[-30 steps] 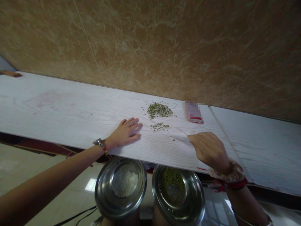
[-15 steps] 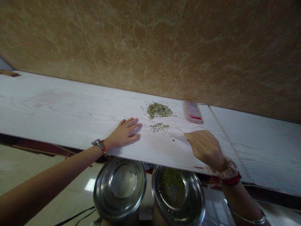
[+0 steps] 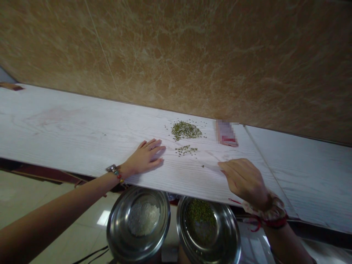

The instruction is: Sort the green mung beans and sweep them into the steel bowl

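My left hand [image 3: 145, 156] lies flat on the white wood-grain board [image 3: 132, 126], fingers spread, a ring on one finger. My right hand [image 3: 244, 179] is closed in a pinch over the board; a thin pale flat piece [image 3: 212, 167], blurred against the white surface, sticks out leftward from its fingertips. A single loose mung bean [image 3: 202, 166] lies near the tip of that piece. Between and beyond the hands are a larger spread of green mung beans [image 3: 185, 131] and a smaller cluster of mung beans [image 3: 187, 150].
Below the board's front edge stand two steel basins: the left basin [image 3: 114, 223] holds white grains [image 3: 144, 217], the right basin [image 3: 233, 234] more mung beans [image 3: 200, 214]. A phone [image 3: 227, 132] lies by the brown marbled wall [image 3: 176, 55]. A brown wooden piece [image 3: 11, 86] sits far left.
My right hand has shifted slightly right and toward me with the thin pale piece. My left hand stays in place; the bean spreads look about the same.
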`<state>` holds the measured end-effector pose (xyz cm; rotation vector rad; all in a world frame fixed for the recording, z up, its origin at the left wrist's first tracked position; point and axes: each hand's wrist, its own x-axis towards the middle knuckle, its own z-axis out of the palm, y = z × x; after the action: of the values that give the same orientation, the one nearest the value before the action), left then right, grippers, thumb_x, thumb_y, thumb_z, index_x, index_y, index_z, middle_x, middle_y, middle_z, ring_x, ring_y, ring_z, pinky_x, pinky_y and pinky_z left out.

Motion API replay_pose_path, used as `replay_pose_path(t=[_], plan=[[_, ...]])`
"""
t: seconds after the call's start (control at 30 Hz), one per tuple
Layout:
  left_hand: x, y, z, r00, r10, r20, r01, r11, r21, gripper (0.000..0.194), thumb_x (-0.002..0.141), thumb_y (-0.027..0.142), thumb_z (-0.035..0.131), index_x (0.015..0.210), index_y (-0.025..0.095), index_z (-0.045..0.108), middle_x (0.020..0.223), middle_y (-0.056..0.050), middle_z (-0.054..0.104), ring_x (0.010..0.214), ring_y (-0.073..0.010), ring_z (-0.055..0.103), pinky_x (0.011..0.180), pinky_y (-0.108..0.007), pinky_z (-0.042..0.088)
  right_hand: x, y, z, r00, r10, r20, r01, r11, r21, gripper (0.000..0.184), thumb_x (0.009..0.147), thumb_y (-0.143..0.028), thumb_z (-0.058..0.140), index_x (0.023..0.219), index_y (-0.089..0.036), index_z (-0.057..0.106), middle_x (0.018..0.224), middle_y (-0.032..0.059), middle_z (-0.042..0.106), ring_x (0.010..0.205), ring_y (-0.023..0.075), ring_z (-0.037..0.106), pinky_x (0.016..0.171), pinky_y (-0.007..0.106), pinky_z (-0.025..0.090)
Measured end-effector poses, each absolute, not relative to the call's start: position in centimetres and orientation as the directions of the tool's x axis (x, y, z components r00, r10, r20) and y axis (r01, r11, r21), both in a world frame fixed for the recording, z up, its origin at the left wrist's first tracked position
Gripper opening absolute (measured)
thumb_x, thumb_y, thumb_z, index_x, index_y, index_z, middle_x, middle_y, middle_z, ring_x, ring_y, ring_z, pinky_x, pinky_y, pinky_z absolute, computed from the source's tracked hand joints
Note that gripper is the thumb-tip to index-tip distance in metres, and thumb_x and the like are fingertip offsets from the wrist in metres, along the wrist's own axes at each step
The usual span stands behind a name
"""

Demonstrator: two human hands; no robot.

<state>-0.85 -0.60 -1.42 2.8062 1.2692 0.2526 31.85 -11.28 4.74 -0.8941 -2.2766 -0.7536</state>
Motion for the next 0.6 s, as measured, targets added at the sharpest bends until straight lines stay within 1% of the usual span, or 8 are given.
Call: replay_pose_path(t=[0.2,0.33,0.5,0.6], plan=[[-0.9,-0.6,-1.4,0.652,0.75,0.113,0.738,-0.661,0.133,0.051,0.093,0.052,0.042,0.135,0.024,0.046,0.148,-0.009,0.04,0.136,-0.0307,0.035,0.109,-0.051,0.027,31.5,-10.9,4.7,-0.608,0.406,0.683,0.728,0.629,0.274,0.028,0.081,0.001,0.048,0.096,-0.016,0.063,0.075,0.004,0.069,0.071,0.016,0.06,0.067,0.031,0.047],[-1.0,-0.6,-1.5,0.656,0.742,0.136,0.729,-0.67,0.139,0.05,0.093,0.053,0.041,0.135,0.026,0.046,0.148,-0.008,0.041,0.136,-0.0301,0.035,0.108,-0.051,0.028,31.7,-10.6,4.7,-0.635,0.411,0.654,0.713,0.636,0.293,0.026,0.08,0.001,0.047,0.093,-0.013,0.064,0.074,0.0058,0.069,0.071,0.0171,0.059,0.065,0.031,0.046],[-1.0,-0.5,-1.6,0.656,0.742,0.136,0.729,-0.67,0.138,0.05,0.093,0.053,0.042,0.135,0.027,0.046,0.148,-0.007,0.041,0.136,-0.0293,0.035,0.109,-0.051,0.028,32.5,-10.5,4.8,-0.64,0.409,0.65,0.734,0.576,0.361,0.021,0.081,0.002,0.05,0.089,-0.011,0.063,0.071,0.0067,0.068,0.069,0.0169,0.057,0.064,0.031,0.045],[-0.9,-0.6,-1.5,0.651,0.748,0.127,0.736,-0.663,0.136,0.051,0.093,0.053,0.041,0.135,0.025,0.047,0.148,-0.008,0.04,0.136,-0.0302,0.035,0.109,-0.051,0.028,32.5,-10.6,4.9,-0.623,0.414,0.664,0.752,0.552,0.361,0.02,0.082,0.001,0.05,0.089,-0.013,0.063,0.071,0.006,0.068,0.068,0.0166,0.057,0.064,0.031,0.044]])
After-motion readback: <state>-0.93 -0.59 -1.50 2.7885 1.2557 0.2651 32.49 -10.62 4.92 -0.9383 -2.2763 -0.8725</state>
